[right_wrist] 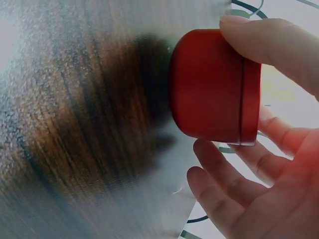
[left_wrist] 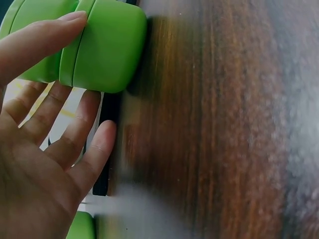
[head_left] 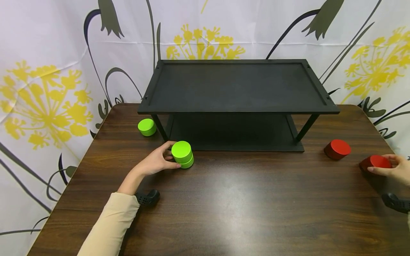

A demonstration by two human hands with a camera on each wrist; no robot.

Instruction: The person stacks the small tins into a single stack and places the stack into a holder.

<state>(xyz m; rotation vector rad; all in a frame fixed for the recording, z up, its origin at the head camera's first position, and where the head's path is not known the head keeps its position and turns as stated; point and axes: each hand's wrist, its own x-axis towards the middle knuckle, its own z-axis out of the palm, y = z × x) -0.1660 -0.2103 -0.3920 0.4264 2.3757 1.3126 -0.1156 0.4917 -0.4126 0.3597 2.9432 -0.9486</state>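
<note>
Near the front left of the black shelf, my left hand [head_left: 156,160] holds a stack of two green round lidded tins [head_left: 182,151]. In the left wrist view, the thumb lies at the lid seam of the lower green tin [left_wrist: 107,47], with fingers on its other side. A third green tin [head_left: 147,127] stands behind that hand, by the shelf's left leg. At the far right, my right hand [head_left: 397,169] pinches a red round lidded tin [right_wrist: 212,87] between thumb and fingers, close over the tabletop. Another red tin [head_left: 337,149] stands to the left of it.
A two-level black shelf [head_left: 234,87] stands at the back middle of the dark wooden table [head_left: 243,206]. Its lower board [head_left: 230,137] lies beneath the raised top. Behind hangs a white curtain [head_left: 128,46] printed with yellow and grey flowers.
</note>
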